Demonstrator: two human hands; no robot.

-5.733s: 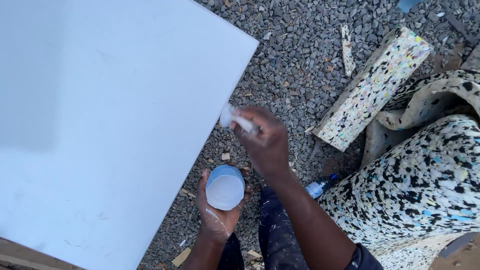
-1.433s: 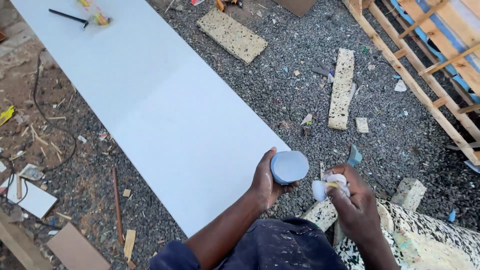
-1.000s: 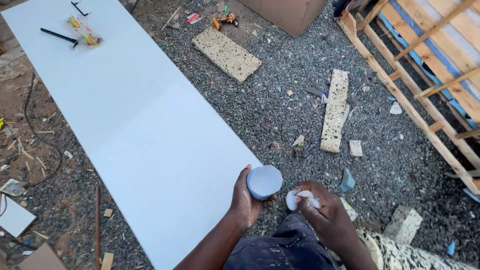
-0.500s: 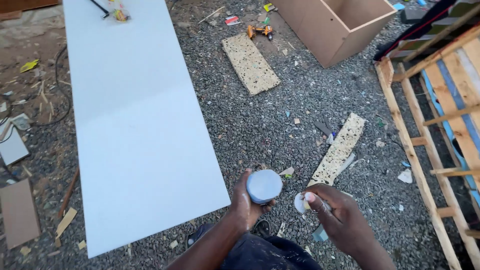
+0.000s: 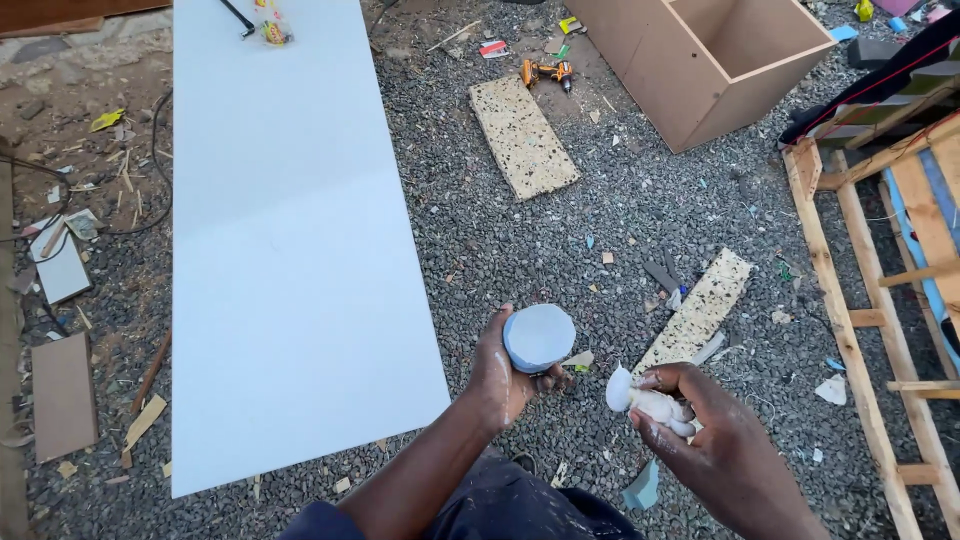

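Note:
My left hand (image 5: 497, 378) grips a small round tin with a pale blue top (image 5: 539, 337), held over the gravel just right of the long white board (image 5: 290, 230). My right hand (image 5: 700, 430) is closed around a white, paste-smeared applicator (image 5: 640, 400), its rounded tip pointing left toward the tin. The two hands are a short gap apart. White smears mark my left wrist and thumb.
Gravel ground (image 5: 620, 220) carries speckled foam slabs (image 5: 522, 135) (image 5: 700, 305), a cordless drill (image 5: 545, 72) and an open wooden box (image 5: 705, 60). A wooden frame (image 5: 870, 300) runs along the right. Tools (image 5: 265, 25) lie on the board's far end; offcuts (image 5: 62, 395) and a cable sit left.
The view has swung from close over the board to along its length. My hands moved off the board's edge and now hold tin and applicator over the gravel, slightly farther apart.

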